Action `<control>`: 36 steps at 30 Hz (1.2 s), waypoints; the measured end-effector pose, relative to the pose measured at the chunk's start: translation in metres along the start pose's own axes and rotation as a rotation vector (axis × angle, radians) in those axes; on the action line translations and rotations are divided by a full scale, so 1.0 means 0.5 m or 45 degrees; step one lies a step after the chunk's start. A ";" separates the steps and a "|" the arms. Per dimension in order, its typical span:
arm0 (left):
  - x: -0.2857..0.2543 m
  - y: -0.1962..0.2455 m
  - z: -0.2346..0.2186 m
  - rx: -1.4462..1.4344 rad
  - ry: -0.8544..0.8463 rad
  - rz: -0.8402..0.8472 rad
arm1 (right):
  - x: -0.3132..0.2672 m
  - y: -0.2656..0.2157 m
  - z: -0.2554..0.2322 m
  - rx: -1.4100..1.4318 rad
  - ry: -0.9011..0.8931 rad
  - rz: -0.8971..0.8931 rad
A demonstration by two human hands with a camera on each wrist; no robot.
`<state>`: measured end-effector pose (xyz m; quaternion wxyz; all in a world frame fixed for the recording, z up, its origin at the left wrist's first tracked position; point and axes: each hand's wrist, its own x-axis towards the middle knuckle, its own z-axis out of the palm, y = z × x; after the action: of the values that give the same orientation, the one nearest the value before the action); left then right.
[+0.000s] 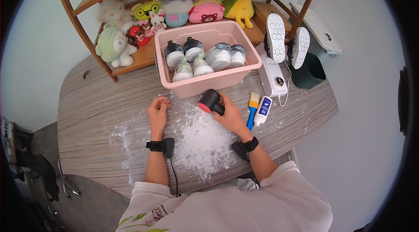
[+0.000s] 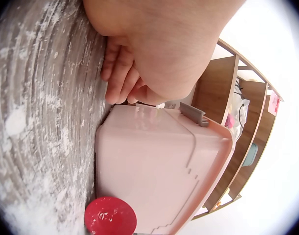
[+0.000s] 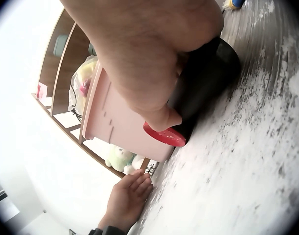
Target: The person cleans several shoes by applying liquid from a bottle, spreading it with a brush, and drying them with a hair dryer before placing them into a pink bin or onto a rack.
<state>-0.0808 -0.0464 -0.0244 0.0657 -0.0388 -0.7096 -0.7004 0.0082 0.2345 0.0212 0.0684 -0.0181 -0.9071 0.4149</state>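
Observation:
The right hand (image 1: 231, 116) grips a small black handheld device (image 1: 211, 101) with a red end, just above the table in front of the pink bin. In the right wrist view its red rim (image 3: 165, 134) faces the bin. White powder (image 1: 203, 140) is spread over the wood-grain table below. The left hand (image 1: 158, 112) rests near the table left of the device, fingers loosely curled and holding nothing; the left wrist view shows its fingers (image 2: 122, 73) beside the bin wall (image 2: 144, 161).
The pink bin (image 1: 196, 87) holds several shoes. To the right lie a blue-handled brush (image 1: 252, 109) and a white tube (image 1: 263, 110); behind them a white device (image 1: 273, 79) bears two upright shoes, beside a dark green bin (image 1: 309, 74). Plush toys fill a wooden shelf (image 1: 135, 62).

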 end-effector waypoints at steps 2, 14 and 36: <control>-0.001 -0.001 -0.001 0.019 -0.011 0.018 | -0.004 0.002 0.006 -0.043 0.080 -0.043; 0.001 -0.003 -0.004 0.039 -0.040 0.017 | -0.032 0.009 -0.044 0.016 0.120 -0.079; -0.013 0.196 0.025 -0.013 0.084 0.129 | 0.008 0.199 -0.529 -0.311 0.903 0.191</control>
<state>-0.0603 -0.0323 0.0715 0.1241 -0.0519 -0.7005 -0.7009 0.0383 0.4985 0.1172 0.3448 -0.2349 -0.8661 0.2755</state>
